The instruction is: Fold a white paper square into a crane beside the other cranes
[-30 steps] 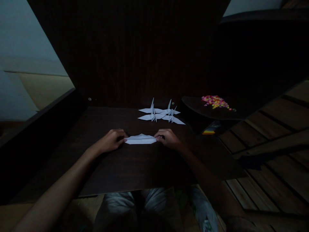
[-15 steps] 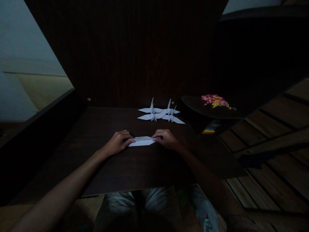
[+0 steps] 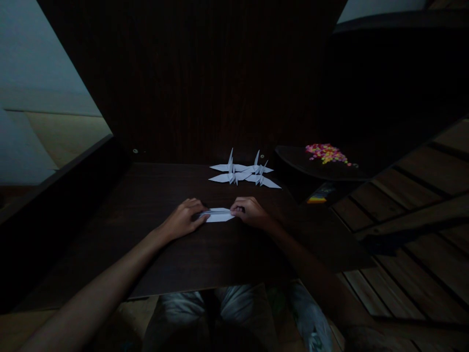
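A long, narrow folded sheet of white paper lies on the dark wooden desk in front of me. My left hand grips its left end, thumb along the near side and fingers over the far side, covering that end. At the right end, my right hand pinches the tip between thumb and curled fingers. A lengthwise crease shows along the paper's far half. Behind my hands, several white origami cranes stand close together with wings spread and points upright.
Right of the cranes, a rounded dark shelf carries a pile of small pink, yellow and orange pieces. Below it is a yellow-edged object. A raised side panel bounds the desk on the left, and a tall back panel rises behind.
My left hand has slid slightly right along the paper, covering more of its left end. The lengthwise crease shows more plainly. My right hand stays nearly in place at the tip.
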### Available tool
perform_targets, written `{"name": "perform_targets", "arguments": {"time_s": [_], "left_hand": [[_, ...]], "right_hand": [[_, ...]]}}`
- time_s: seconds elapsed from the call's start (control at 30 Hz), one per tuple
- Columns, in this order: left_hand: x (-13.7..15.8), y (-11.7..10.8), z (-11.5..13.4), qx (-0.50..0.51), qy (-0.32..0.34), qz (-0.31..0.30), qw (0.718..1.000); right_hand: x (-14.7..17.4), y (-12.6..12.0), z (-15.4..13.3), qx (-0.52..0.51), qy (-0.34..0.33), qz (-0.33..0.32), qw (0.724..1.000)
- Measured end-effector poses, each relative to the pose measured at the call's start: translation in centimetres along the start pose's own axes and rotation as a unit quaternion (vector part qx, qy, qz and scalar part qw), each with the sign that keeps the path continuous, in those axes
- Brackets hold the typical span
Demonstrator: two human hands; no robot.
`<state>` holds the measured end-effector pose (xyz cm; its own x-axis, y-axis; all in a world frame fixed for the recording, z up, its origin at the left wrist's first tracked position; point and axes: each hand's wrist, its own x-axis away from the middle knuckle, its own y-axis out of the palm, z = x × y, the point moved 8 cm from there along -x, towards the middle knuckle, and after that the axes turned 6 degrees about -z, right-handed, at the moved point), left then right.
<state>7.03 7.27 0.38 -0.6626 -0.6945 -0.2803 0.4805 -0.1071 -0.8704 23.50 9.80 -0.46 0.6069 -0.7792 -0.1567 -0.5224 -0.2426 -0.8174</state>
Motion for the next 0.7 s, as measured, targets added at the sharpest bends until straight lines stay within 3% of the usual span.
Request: {"name": "perform_targets", "arguments": {"time_s": [0.13,0.33,0.7], "left_hand": [[-0.3,0.5,0.8,-0.023,0.011,-0.030,0.999],[-0.3,0.5,0.5,-0.027,0.011,-0.024,0.999],[-0.3,0.4,-0.3,0.071,-0.010,0.013,0.997]], "right_hand": [[0.0,0.0,-0.5,0.007,-0.009,0.007,1.000],[0.3,0.2,-0.6,0.029,-0.037,0.008,0.999],[0.4,0.6,-1.2,0.065,-0.081,-0.010,0.994]]}}
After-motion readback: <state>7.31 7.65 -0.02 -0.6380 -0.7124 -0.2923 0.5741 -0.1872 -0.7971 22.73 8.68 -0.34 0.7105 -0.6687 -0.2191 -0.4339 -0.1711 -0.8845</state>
